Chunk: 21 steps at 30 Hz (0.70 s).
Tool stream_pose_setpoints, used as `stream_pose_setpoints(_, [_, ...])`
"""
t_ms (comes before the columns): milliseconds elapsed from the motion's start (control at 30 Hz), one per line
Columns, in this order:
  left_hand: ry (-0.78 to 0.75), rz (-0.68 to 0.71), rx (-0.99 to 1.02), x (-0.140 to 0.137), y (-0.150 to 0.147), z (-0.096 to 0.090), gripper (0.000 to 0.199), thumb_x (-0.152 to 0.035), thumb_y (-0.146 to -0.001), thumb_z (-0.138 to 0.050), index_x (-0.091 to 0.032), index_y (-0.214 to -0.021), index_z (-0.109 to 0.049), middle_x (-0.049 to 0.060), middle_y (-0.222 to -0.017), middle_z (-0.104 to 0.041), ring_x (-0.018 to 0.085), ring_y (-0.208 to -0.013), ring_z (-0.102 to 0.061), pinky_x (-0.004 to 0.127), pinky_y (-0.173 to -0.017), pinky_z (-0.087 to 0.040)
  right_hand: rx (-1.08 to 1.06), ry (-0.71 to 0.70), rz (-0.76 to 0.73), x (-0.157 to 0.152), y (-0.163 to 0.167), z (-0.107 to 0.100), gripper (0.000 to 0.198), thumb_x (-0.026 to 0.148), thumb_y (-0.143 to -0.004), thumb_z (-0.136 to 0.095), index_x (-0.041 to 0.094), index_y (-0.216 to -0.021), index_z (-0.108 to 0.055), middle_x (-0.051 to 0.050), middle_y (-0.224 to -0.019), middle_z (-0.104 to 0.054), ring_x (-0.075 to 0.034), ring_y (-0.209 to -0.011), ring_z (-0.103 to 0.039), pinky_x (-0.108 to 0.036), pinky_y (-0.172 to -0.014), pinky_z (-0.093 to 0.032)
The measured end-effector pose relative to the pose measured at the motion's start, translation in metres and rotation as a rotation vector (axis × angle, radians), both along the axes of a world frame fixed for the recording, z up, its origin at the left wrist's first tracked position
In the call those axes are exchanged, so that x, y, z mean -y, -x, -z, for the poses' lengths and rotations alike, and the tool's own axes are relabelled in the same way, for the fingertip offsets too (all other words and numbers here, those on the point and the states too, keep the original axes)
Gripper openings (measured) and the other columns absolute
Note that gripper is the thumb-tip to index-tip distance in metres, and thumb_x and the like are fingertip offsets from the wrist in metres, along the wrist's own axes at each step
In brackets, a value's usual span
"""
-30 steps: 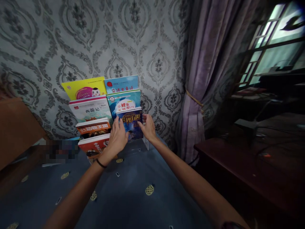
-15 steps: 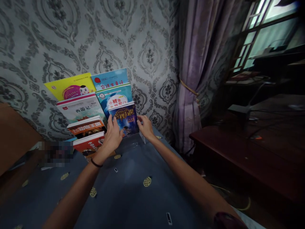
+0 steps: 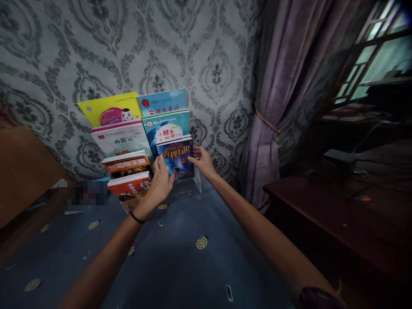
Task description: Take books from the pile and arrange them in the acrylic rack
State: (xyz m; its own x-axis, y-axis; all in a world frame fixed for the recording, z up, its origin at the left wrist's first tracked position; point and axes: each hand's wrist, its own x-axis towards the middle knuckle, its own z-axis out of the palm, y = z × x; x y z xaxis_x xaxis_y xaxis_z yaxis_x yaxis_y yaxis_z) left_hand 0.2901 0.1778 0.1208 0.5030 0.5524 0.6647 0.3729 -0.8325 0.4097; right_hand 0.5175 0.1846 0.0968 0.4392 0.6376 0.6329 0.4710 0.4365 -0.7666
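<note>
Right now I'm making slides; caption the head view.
Left hand and right hand frame a navy book before a teal book.

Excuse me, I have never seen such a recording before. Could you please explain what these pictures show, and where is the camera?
There is no machine here: you see a person's two bare hands. All the pictures come from one camera worn on the head, looking forward and down.

The left hand and right hand hold a dark blue book at its two sides.

Behind it are a teal book and a light blue book. To the left, a yellow book, a white book, an orange book and a red book rise in steps. A clear stand partly shows beneath. The surface is covered by blue cloth with pineapple prints.
</note>
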Motion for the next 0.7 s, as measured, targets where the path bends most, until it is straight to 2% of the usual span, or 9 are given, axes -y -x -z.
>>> stream_pose_setpoints(167, [0.024, -0.001, 0.087, 0.001, 0.001, -0.005, 0.078, -0.026, -0.087, -0.053, -0.014, -0.153, -0.012, 0.024, -0.154, -0.025, 0.037, -0.152, -0.021, 0.06, -0.123, -0.021, 0.051, 0.053, 0.037, 0.001, -0.003, -0.003, 0.038, 0.041, -0.065, -0.079, 0.021, -0.094, -0.063, -0.005, -0.095, -0.064, -0.022, -0.083, -0.059, -0.041, -0.081, -0.052])
stream_pose_setpoints(400, [0.027, 0.009, 0.157, 0.003, -0.001, -0.024, 0.079, -0.021, -0.082, -0.053, -0.013, -0.151, -0.017, 0.022, -0.149, -0.031, 0.036, -0.148, -0.026, 0.057, -0.123, -0.022, 0.178, 0.057, 0.149, 0.015, 0.003, -0.019, 0.037, 0.042, -0.064, -0.08, 0.021, -0.087, -0.061, -0.004, -0.09, -0.062, -0.022, -0.079, -0.058, -0.039, -0.075, -0.05])
stream_pose_setpoints(600, [0.064, -0.042, 0.187, 0.001, -0.007, -0.034, 0.078, -0.017, -0.078, -0.055, -0.01, -0.148, -0.021, 0.023, -0.143, -0.037, 0.035, -0.143, -0.032, 0.054, -0.123, -0.024, 0.149, 0.034, 0.02, 0.019, 0.0, -0.029, 0.037, 0.049, -0.065, -0.079, 0.021, -0.084, -0.063, -0.004, -0.083, -0.068, -0.024, -0.079, -0.062, -0.042, -0.078, -0.05])
stream_pose_setpoints(700, [0.087, -0.062, 0.151, 0.003, -0.008, -0.036, 0.078, -0.018, -0.078, -0.056, -0.009, -0.148, -0.021, 0.024, -0.144, -0.037, 0.036, -0.144, -0.03, 0.054, -0.123, -0.023, 0.11, 0.037, -0.063, 0.017, -0.003, -0.03, 0.042, 0.051, -0.064, -0.08, 0.02, -0.09, -0.069, -0.004, -0.083, -0.071, -0.023, -0.077, -0.063, -0.043, -0.08, -0.053])
